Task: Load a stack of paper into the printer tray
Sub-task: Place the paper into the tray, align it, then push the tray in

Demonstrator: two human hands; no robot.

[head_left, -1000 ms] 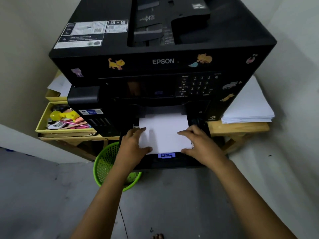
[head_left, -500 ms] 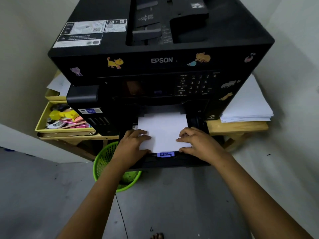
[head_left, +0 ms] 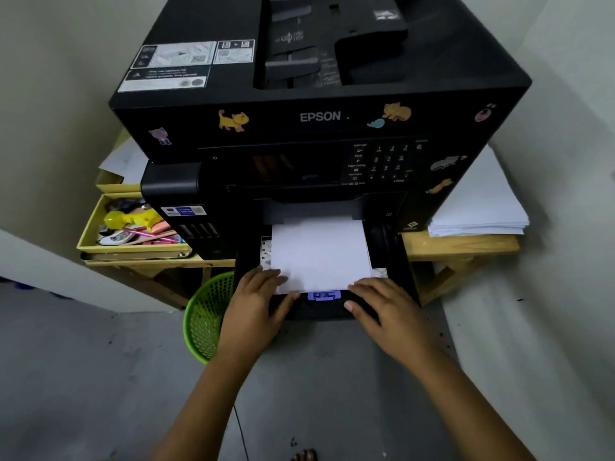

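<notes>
While flat (both hands [head_left: 256, 304]), paper [head_left: 319, 254] in tray [head_left: 392, 261].

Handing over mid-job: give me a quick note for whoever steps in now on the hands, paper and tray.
Left hand: flat at the paper's near-left corner, gripping nothing.
Right hand: resting on the tray's front edge, right of the blue paper guide.
Paper stack: lying in the pulled-out printer tray.
Spare paper pile: on the wooden table beside the printer.
Done: paper loaded.
Left: probably check the guide is snug, then push the tray in.
</notes>
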